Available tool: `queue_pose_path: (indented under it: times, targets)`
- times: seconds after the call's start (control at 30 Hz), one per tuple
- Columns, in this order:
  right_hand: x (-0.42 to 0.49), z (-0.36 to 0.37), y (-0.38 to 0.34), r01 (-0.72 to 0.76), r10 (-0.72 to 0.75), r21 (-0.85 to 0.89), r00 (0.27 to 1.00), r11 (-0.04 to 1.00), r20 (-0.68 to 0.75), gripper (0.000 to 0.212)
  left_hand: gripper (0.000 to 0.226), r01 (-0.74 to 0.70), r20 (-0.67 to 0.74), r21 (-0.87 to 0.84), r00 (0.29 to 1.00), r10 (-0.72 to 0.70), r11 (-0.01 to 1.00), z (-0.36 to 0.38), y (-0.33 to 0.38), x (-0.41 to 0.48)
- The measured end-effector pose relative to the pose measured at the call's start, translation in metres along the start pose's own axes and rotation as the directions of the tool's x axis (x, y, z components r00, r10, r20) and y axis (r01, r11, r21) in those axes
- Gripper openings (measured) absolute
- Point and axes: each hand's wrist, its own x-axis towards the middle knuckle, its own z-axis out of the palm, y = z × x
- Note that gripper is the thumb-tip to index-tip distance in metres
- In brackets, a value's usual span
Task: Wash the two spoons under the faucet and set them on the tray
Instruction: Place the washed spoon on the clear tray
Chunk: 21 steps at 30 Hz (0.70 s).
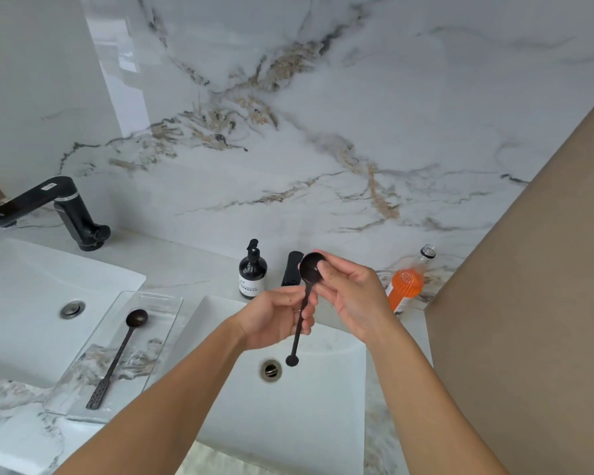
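Note:
My left hand (pixel 275 317) grips the handle of a dark spoon (pixel 297 337) held upright over the right sink (pixel 323 406). The fingers of my right hand (pixel 354 296) pinch and rub its round bowl, just in front of the black faucet (pixel 290 269), which my hands partly hide. No running water is visible. A second dark spoon (pixel 120 351) lies lengthwise on the clear tray (pixel 158 303), which rests on the counter between the two sinks.
A dark pump bottle (pixel 252 272) stands behind the right sink. An orange bottle (pixel 407 286) sits at the back right beside a brown wall (pixel 528 303). The left sink (pixel 21 303) has its own black faucet (pixel 59 207).

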Motion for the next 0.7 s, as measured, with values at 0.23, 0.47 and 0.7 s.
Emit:
queue_pose_path:
  times: [0.23,0.47,0.7]
  targets:
    - [-0.001,-0.005,-0.031,0.149,-0.147,0.226,0.989,0.963,-0.023,0.022,0.054,0.082,-0.059,0.153,0.996,-0.074,0.985,0.017,-0.008,0.005]
    - [-0.016,-0.017,-0.012,0.187,-0.184,0.04,0.98,0.981,-0.08,0.016,0.042,-0.023,-0.071,0.111,0.997,0.031,0.994,0.039,-0.028,0.007]
    - [-0.015,-0.008,0.019,0.133,-0.143,-0.078,0.981,0.988,-0.134,0.014,0.025,-0.043,-0.282,0.377,0.946,0.159,0.925,0.015,-0.045,-0.025]
